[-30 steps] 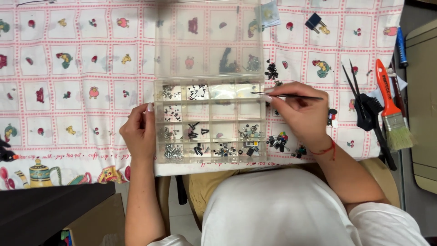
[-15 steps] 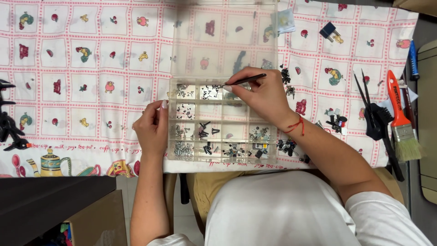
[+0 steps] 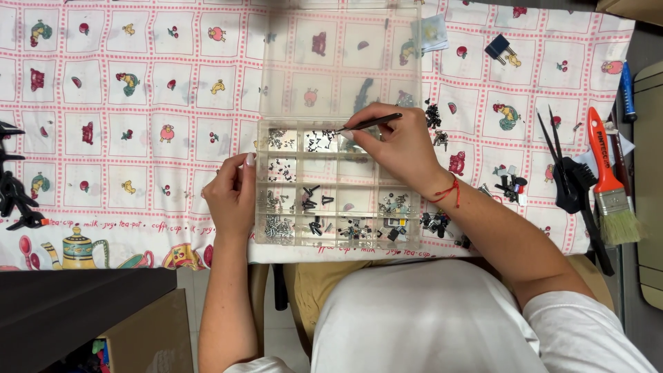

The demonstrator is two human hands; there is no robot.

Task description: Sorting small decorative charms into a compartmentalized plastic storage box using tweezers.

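A clear plastic organiser box point(image 3: 338, 238) with several small compartments lies on the patterned tablecloth, its lid point(image 3: 338, 62) opened flat away from me. The compartments hold small screws and dark metal parts. My right hand point(image 3: 400, 141) grips black tweezers point(image 3: 366, 124) whose tip points left into a compartment in the box's top row. My left hand point(image 3: 231, 197) rests against the left wall of the box, fingers curled on its edge.
Loose dark small parts point(image 3: 435, 221) lie to the right of the box. Black scissors point(image 3: 563, 173) and an orange-handled brush point(image 3: 608, 179) lie at the right. A blue pen point(image 3: 627, 83) is further right, black clamps point(image 3: 14, 193) at the left edge.
My right hand has carried the tweezers from the box's right side up and left to the top row of compartments. The left hand has stayed on the box's left wall.
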